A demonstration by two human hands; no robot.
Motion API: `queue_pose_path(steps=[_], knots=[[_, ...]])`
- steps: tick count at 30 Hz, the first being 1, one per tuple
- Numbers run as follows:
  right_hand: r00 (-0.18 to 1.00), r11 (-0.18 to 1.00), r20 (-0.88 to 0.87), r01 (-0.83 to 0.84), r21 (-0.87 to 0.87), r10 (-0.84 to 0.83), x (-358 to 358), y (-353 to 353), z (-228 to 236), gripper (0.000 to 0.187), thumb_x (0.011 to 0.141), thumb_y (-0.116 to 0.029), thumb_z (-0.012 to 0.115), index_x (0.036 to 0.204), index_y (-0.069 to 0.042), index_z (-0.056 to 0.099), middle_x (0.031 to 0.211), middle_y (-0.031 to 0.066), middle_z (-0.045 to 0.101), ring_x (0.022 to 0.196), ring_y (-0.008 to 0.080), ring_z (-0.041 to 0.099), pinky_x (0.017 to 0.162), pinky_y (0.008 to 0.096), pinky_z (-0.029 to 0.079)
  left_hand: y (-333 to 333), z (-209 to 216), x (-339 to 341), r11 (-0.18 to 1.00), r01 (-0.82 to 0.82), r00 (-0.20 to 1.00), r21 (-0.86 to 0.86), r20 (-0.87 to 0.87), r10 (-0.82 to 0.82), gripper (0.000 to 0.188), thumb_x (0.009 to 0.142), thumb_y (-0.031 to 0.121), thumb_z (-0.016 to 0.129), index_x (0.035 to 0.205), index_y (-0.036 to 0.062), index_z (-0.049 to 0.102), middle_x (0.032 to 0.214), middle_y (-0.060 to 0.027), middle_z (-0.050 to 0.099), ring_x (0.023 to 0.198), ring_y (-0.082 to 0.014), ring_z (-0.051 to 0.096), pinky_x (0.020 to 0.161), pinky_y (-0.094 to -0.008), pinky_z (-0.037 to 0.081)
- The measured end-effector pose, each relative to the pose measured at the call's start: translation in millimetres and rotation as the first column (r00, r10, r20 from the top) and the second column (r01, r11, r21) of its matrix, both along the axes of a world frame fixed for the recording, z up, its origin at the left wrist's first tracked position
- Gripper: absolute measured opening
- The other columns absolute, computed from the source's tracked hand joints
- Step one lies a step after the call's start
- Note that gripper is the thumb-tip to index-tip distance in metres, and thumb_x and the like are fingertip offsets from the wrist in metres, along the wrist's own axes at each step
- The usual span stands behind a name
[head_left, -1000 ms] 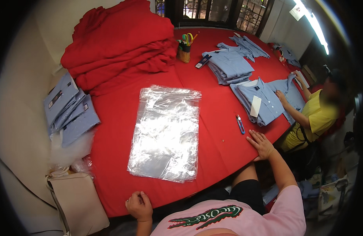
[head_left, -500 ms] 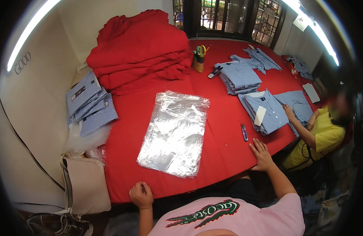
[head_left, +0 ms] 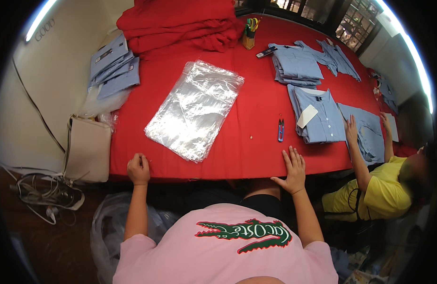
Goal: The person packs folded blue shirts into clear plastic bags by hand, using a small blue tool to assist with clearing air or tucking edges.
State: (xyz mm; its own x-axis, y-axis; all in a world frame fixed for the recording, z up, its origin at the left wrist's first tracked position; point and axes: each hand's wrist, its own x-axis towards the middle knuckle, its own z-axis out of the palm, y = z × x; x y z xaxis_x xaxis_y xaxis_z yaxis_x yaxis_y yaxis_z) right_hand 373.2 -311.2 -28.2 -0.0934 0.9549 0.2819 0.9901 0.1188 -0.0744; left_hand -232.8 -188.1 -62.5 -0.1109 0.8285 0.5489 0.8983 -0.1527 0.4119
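My left hand (head_left: 139,169) rests at the near edge of the red-covered table (head_left: 261,156), its fingers curled closed; whatever they may hold is hidden. My right hand (head_left: 293,169) lies flat on the same edge, fingers spread and nothing in it. Between and beyond my hands is a stack of clear plastic bags (head_left: 195,111). Blue-handled thread snips (head_left: 281,130) lie just beyond my right fingers. To their right sits a pile of folded blue shirts (head_left: 322,118) with a white tag (head_left: 307,116) on top.
Bagged blue shirts (head_left: 112,57) lie far left, near heaped red cloth (head_left: 180,28). A cup of tools (head_left: 249,38) and more shirts (head_left: 296,64) stand farther back. A beige bag (head_left: 88,149) is at left. A co-worker in yellow (head_left: 370,194) handles a blue shirt (head_left: 362,130) at right.
The view has tilted down and shifted, so the table sits higher in it. The co-worker's hands have moved on the blue shirt, now apart on either side. My hands keep their poses at the edge.
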Motion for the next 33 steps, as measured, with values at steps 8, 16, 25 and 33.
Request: queue_pose_path(steps=[8, 16, 25, 33], knots=[[0.992, 0.973, -0.122, 0.058, 0.224, -0.031, -11, -15, -40, 0.092, 0.088, -0.07, 0.073, 0.158, -0.013, 0.057, 0.168, 0.0159, 0.048, 0.157, 0.0346, 0.04, 0.127, 0.0519, 0.024, -1, 8, 5, 0.99, -0.114, 0.993, -0.078, 0.033, 0.117, 0.013, 0.096, 0.016, 0.07, 0.089, 0.0059, 0.065, 0.067, -0.012, 0.061, 0.065, -0.0341, 0.065, 0.062, -0.047, 0.049], [0.992, 0.978, -0.094, -0.07, 0.194, 0.089, 16, -39, -69, 0.075, 0.09, -0.03, 0.077, 0.16, -0.016, 0.054, 0.171, 0.0124, 0.044, 0.16, 0.0326, 0.035, 0.131, 0.0495, 0.02, 34, 29, 88, 0.978, -0.091, 0.969, 0.186, 0.243, 0.044, 0.028, 0.091, 0.011, 0.078, 0.118, 0.0059, 0.07, 0.098, -0.0102, 0.074, 0.088, -0.0269, 0.072, 0.084, -0.0428, 0.056], [0.995, 0.994, -0.101, 0.018, 0.109, -0.007, -5, -42, -58, 0.076, 0.088, -0.025, 0.074, 0.16, -0.017, 0.052, 0.172, 0.0138, 0.042, 0.16, 0.0332, 0.035, 0.131, 0.0521, 0.021, 91, 31, 253, 0.917, 0.24, 0.94, -0.319, -0.158, -0.301, 0.075, 0.098, 0.038, 0.071, 0.167, 0.0256, 0.043, 0.177, -0.0225, 0.023, 0.162, -0.0505, 0.022, 0.126, -0.0719, 0.02], [0.961, 0.982, -0.251, 0.146, 0.121, -0.112, -36, -60, -60, 0.081, 0.091, -0.021, 0.073, 0.165, -0.01, 0.043, 0.176, 0.0213, 0.028, 0.162, 0.0466, 0.023, 0.132, 0.0581, 0.021, 106, 11, 140, 0.859, -0.279, 0.953, -0.43, -0.235, 0.192, 0.07, 0.106, 0.052, 0.055, 0.169, 0.0253, 0.04, 0.18, -0.0238, 0.015, 0.161, -0.0602, 0.01, 0.115, -0.0897, 0.011]])
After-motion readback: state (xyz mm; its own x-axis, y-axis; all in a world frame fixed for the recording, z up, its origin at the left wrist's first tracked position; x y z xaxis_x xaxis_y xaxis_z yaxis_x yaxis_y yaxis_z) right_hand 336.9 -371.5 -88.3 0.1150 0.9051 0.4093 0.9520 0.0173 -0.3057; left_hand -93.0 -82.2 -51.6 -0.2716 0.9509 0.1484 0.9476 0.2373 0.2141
